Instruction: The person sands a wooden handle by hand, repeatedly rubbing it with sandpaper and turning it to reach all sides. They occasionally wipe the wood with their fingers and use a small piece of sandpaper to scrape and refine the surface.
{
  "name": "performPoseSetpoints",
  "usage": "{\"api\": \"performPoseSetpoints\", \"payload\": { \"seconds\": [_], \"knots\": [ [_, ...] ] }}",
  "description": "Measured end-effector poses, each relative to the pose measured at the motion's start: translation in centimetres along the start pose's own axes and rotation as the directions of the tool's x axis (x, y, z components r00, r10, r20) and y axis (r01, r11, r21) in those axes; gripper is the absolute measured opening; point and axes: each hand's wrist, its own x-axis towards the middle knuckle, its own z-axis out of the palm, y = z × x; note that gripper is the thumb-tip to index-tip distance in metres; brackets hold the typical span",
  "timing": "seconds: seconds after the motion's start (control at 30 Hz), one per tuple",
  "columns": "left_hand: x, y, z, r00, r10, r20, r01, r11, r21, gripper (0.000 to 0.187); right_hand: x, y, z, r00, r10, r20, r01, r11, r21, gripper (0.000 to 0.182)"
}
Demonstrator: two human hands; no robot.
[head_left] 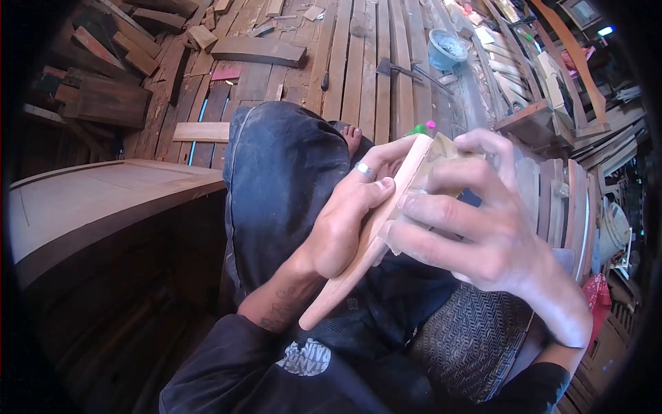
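A pale, narrow piece of wood (345,279) with a rounded lower end lies slantwise above my lap. My left hand (338,224), with a ring on one finger, is closed around it, the thumb pressed along its near face. My right hand (476,228) holds a tan sheet of sandpaper (441,155) against the wood's right side, fingers bent over it. Part of the sheet and the wood's far side are hidden behind my fingers.
A wooden panel or cabinet (103,200) stands at my left. On the slatted floor (338,62) lie a hatchet (393,69), a thick board (258,52) and wood scraps. A light blue bucket (447,50) stands further off. Planks are stacked at the right.
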Motion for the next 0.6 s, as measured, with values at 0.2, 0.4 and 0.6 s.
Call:
{"api": "performPoseSetpoints", "payload": {
  "seconds": [0.2,0.4,0.6],
  "knots": [
    [-0.3,-0.6,-0.1,0.999,-0.013,0.039,0.014,0.999,-0.029,0.060,0.1,1.4,-0.4,1.000,0.007,-0.022,-0.009,0.996,-0.088,0.011],
    [-0.6,-0.7,-0.1,0.999,-0.011,0.046,0.012,0.999,-0.030,0.060,0.4,1.7,-0.8,0.999,0.015,-0.038,-0.017,0.998,-0.055,0.014],
    [-0.8,-1.0,0.0,0.998,-0.039,0.052,0.040,0.999,-0.017,0.060,0.2,2.5,-0.4,0.998,0.025,-0.063,-0.026,1.000,-0.002,0.011]
  ]
}}
